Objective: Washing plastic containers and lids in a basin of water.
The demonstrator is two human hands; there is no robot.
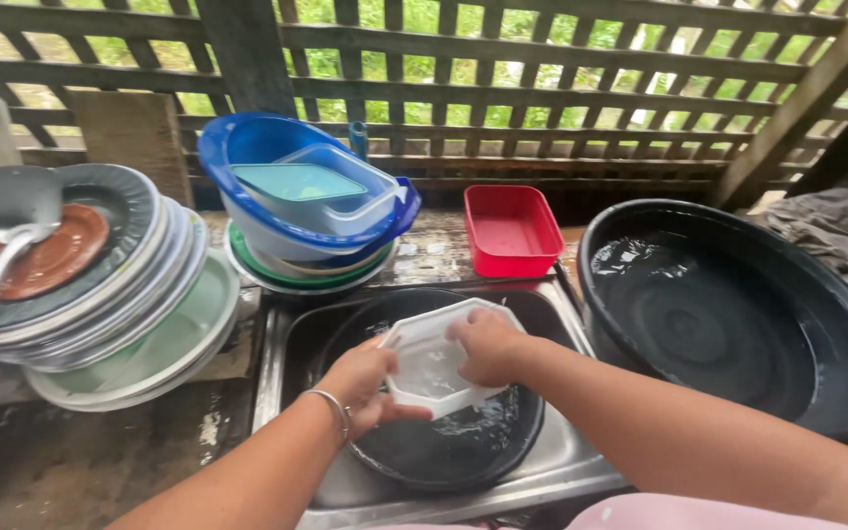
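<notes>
Both hands work on one white dish, held over the dark basin of water in the sink: the left hand grips its near edge from below, the right hand closes over its far rim. A tilted stack of plates and nested bowls (already washed, I judge) sit behind on the left, so the work looks well along; a red tray waits beside the sink.
</notes>
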